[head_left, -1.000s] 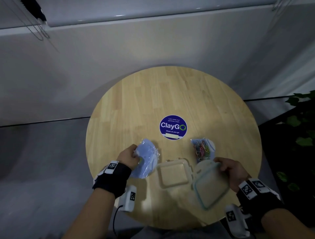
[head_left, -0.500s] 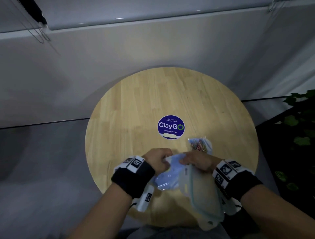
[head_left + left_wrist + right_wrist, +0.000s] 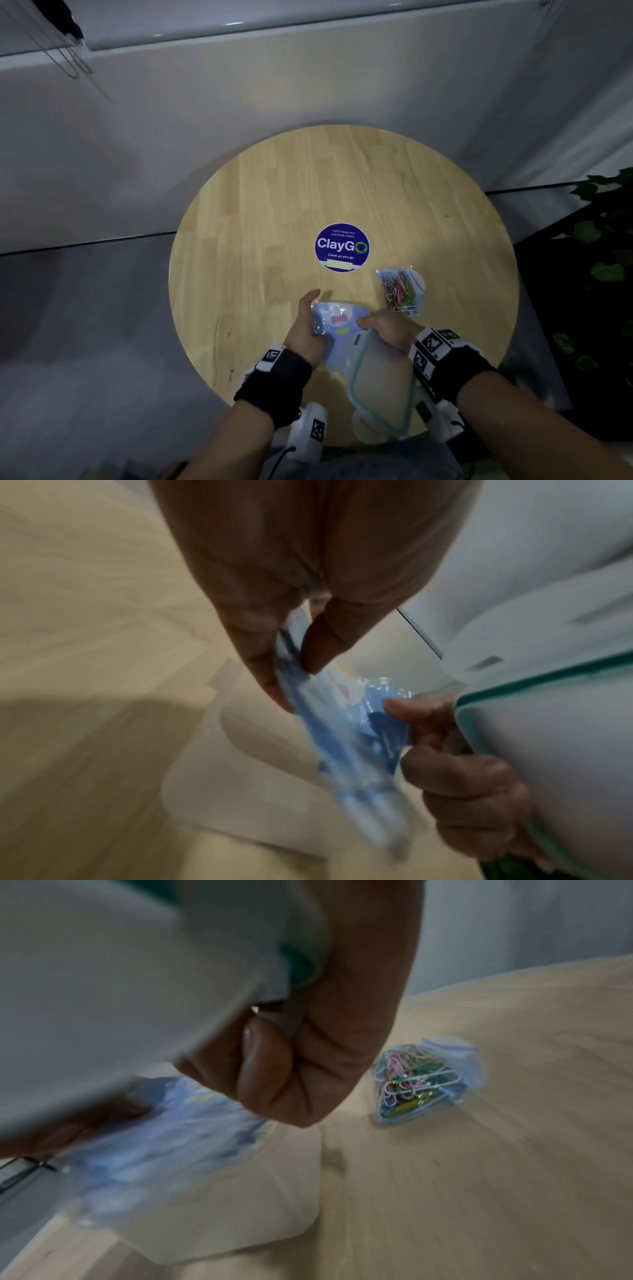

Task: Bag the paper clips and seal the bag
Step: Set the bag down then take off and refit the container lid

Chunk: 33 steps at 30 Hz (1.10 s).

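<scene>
Blue bag (image 3: pixel 337 320) pinched by both hands; right grip also clasps lid (image 3: pixel 383 380).

Pretty blurry shot, but the left hand (image 3: pixel 308 588) pinches the top edge of a blue plastic bag (image 3: pixel 346 739) while the right hand (image 3: pixel 462 785) grips its other side, also holding a teal-rimmed lid (image 3: pixel 555 750) above the tabletop (image 3: pixel 85 615).

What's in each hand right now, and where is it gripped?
Left hand pinches the blue bag at its left edge. Right hand holds the bag's right edge plus the teal-rimmed lid.
</scene>
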### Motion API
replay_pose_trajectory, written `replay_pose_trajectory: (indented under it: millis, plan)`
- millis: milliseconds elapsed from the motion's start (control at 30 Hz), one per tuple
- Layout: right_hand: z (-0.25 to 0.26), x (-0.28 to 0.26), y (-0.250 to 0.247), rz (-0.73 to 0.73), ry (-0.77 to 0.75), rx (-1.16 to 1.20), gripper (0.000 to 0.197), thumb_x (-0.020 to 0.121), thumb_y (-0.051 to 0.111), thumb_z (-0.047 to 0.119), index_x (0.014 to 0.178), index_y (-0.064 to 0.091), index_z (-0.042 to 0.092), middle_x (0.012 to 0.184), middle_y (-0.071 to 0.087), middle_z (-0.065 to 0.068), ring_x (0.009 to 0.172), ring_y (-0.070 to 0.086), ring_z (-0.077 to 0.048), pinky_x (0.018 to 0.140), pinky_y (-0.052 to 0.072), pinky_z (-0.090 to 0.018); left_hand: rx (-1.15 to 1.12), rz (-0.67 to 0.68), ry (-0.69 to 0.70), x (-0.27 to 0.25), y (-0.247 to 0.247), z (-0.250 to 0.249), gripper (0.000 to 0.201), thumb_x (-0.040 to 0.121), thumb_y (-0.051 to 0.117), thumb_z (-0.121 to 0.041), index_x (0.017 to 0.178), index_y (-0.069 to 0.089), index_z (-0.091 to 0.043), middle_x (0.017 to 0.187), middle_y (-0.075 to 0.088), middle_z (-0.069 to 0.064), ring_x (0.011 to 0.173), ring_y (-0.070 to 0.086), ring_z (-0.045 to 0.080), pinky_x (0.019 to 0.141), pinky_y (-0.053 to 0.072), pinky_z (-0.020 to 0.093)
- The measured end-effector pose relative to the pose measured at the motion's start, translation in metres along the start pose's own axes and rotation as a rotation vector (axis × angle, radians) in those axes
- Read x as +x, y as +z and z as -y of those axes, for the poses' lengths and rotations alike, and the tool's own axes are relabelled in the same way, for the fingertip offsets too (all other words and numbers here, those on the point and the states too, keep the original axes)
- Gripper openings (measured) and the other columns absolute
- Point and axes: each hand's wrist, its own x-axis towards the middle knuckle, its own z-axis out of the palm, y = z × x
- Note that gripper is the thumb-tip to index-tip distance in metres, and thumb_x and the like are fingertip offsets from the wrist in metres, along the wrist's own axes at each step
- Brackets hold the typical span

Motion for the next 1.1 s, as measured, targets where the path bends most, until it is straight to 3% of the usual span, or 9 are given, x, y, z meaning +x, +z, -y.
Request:
replay_pose_trajectory:
  millis: [167,333,400,500,533,667,867,1000,1100]
  plan:
    - [-0.004,0.009,-0.007,-0.006,0.006,-0.074,0.033,0.090,0.053,0.028,0.098,0.067,0.000,0.099,0.065,-0.018,0.083,0.060,-0.026,0.073,0.044,-0.031,0.331,0.040,0.137,0.001,-0.007,0.006,0.064,0.074,0.046,0.008,0.129,0.042,-0.024,0.118,0.055,0.007,0.101,0.056,0.024,0.075,0.031,0.008]
    - [0.000,0.004,-0.016,-0.044,-0.123,-0.154,0.047,0.094,0.042,0.047,0.115,0.061,0.010,0.130,0.056,-0.015,0.124,0.049,-0.031,0.110,0.033,-0.041,0.334,-0.063,0.160,0.002,0.001,0.013,0.052,0.075,0.050,0.007,0.120,0.047,-0.019,0.117,0.047,0.007,0.099,0.057,0.029,0.080,0.036,0.019]
    - [-0.002,-0.001,-0.025,-0.152,-0.126,0.083,0.052,0.081,0.047,0.068,0.096,0.068,0.023,0.120,0.061,-0.010,0.114,0.055,-0.026,0.109,0.036,-0.042,0.284,-0.125,0.144,0.001,0.005,0.014,0.047,0.077,0.050,0.006,0.118,0.047,-0.017,0.117,0.048,0.008,0.097,0.057,0.029,0.077,0.036,0.020]
    - [-0.008,-0.017,-0.033,-0.115,-0.150,0.337,0.043,0.091,0.042,0.053,0.078,0.070,0.022,0.090,0.062,-0.005,0.082,0.058,-0.018,0.087,0.044,-0.033,0.208,-0.169,0.100,0.000,0.010,0.015,0.051,0.079,0.049,0.005,0.123,0.043,-0.019,0.121,0.052,0.008,0.099,0.057,0.028,0.077,0.039,0.021]
    - [-0.011,-0.022,-0.031,-0.049,-0.175,0.325,0.042,0.094,0.039,0.048,0.083,0.070,0.022,0.090,0.062,-0.003,0.081,0.057,-0.017,0.085,0.043,-0.033,0.185,-0.170,0.089,0.000,0.012,0.015,0.054,0.079,0.048,0.005,0.126,0.041,-0.021,0.123,0.052,0.007,0.101,0.057,0.028,0.079,0.041,0.023]
    - [-0.019,-0.028,-0.012,0.185,-0.198,-0.163,0.041,0.097,0.029,0.047,0.120,0.061,0.035,0.138,0.051,0.010,0.126,0.043,-0.006,0.108,0.025,-0.027,0.206,-0.148,0.074,0.001,0.015,0.014,0.058,0.081,0.048,0.002,0.132,0.038,-0.025,0.125,0.050,0.007,0.105,0.056,0.029,0.081,0.040,0.025]
    - [-0.020,-0.016,-0.005,0.174,-0.180,-0.338,0.037,0.094,0.042,0.047,0.125,0.058,0.033,0.139,0.052,0.008,0.129,0.046,-0.011,0.104,0.028,-0.022,0.765,0.017,0.103,0.005,0.015,0.010,0.030,0.085,0.047,-0.011,0.114,0.050,-0.009,0.116,0.052,0.012,0.108,0.050,0.033,0.085,0.038,0.035]
    - [-0.018,-0.012,0.000,0.195,-0.091,-0.342,0.047,0.086,0.046,0.059,0.126,0.056,0.036,0.144,0.047,0.005,0.130,0.045,-0.014,0.109,0.025,-0.025,1.120,0.036,0.096,0.013,0.010,0.004,0.030,0.084,0.047,-0.023,0.113,0.053,-0.016,0.118,0.053,0.005,0.113,0.041,0.030,0.089,0.035,0.039]
    - [-0.027,0.002,0.006,0.220,-0.049,-0.255,0.085,0.045,0.055,0.086,0.118,0.061,0.041,0.142,0.050,0.007,0.129,0.046,-0.014,0.117,0.026,-0.036,1.175,0.016,0.115,0.021,0.006,0.005,0.030,0.085,0.047,-0.023,0.112,0.057,-0.017,0.123,0.045,0.006,0.115,0.036,0.030,0.089,0.034,0.041]
